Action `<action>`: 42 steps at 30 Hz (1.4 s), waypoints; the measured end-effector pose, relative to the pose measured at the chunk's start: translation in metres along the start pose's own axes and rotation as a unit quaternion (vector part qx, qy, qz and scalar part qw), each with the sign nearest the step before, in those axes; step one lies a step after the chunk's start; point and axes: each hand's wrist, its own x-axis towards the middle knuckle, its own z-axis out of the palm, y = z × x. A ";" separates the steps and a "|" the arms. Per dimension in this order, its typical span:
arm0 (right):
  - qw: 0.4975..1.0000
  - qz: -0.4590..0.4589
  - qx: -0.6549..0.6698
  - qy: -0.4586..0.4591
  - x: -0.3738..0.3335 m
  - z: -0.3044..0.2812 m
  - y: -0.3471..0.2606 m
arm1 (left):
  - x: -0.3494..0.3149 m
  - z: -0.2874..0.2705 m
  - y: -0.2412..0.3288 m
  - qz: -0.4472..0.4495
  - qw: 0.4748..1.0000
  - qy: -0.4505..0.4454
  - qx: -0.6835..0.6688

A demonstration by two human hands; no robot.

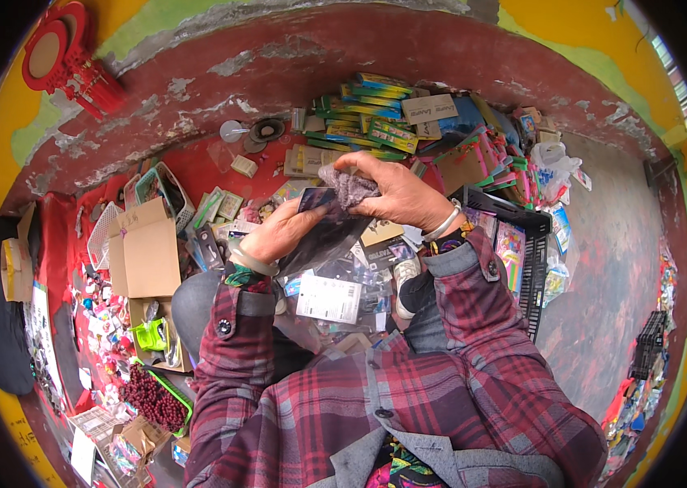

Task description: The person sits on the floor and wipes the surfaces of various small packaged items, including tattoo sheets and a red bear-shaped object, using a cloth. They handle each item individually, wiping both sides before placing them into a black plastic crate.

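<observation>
My left hand grips a flat, dark, glossy plastic packet, its fingers closed round the upper edge. A crumpled greyish-purple cloth is bunched in my right hand, pressed against the packet's top or held just over it; I cannot tell which. Both hands are close together in front of my lap. Under them lies a white printed card among clear plastic packages. A black packaged item is just beyond it.
Stacked yellow-green boxes stand against the red wall. To the right is a black plastic crate of packages. On the left are an open cardboard box, a white basket and a green tray of dark red beads.
</observation>
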 end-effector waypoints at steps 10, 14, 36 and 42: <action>0.991 0.010 -0.119 0.065 -0.001 0.013 0.006 | 0.011 0.009 -0.001 -0.025 0.980 0.187 -0.064; 0.989 0.049 -0.135 0.032 0.000 0.001 0.001 | 0.010 0.006 -0.003 -0.006 0.978 0.199 -0.067; 0.993 0.087 -0.023 0.081 -0.018 -0.052 0.024 | 0.005 -0.025 0.009 -0.008 0.899 0.333 -0.284; 0.937 0.163 0.255 0.175 -0.022 -0.063 0.030 | -0.004 -0.053 -0.021 0.031 0.717 0.377 -0.585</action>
